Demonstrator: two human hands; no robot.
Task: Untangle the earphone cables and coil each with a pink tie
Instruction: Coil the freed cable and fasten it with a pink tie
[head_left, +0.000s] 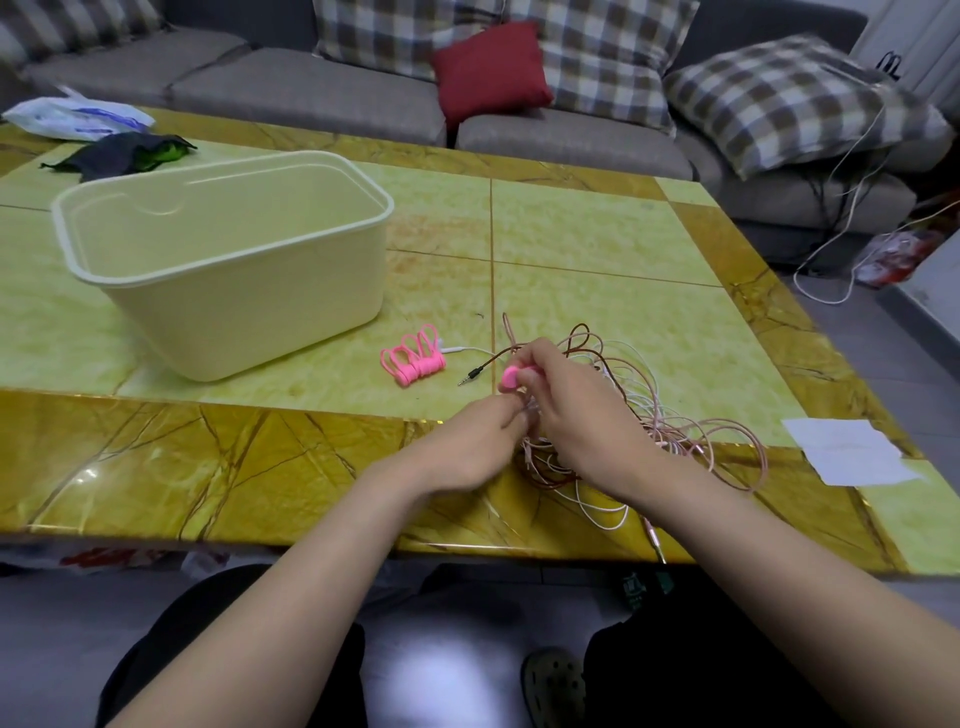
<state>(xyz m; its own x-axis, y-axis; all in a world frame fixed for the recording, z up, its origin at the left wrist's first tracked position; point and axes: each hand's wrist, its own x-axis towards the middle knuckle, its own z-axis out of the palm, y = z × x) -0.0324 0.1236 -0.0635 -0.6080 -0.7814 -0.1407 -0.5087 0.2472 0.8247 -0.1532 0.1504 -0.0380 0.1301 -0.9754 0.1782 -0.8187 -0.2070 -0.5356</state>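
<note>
Pinching a pink tie (511, 376) between thumb and curled fingers, the right hand (576, 410) is hovering just right of the frame's centre in the head view. The left hand (478, 441) is meeting it from the lower left, fingers curled in and seemingly nipping a few strands under the tie. Its fingertips are partly hidden, so the exact hold is hard to tell.

The earphone cables (649, 415) are lying in a loose tangle on the table (260, 467), with pale pink, white and brown loops spilling to the right of and below the hands and one strand trailing over the near edge. A jack plug (470, 375) is pointing out to the left of the tie. The spare ties (413, 361) are sitting in a pink cluster just beyond it, near the cream bin (234, 260) at centre left. A white paper (852, 452) is lying toward the right edge.

The cables are looking light, thin and limp, so they are likely going to snag on one another and spring out of a coil. A gentle hold near a plug or earbud end, feeding loops through the fingers rather than tugging, is probably going to serve best. The tie is looking soft and rubbery, and is best taken by its ends.
</note>
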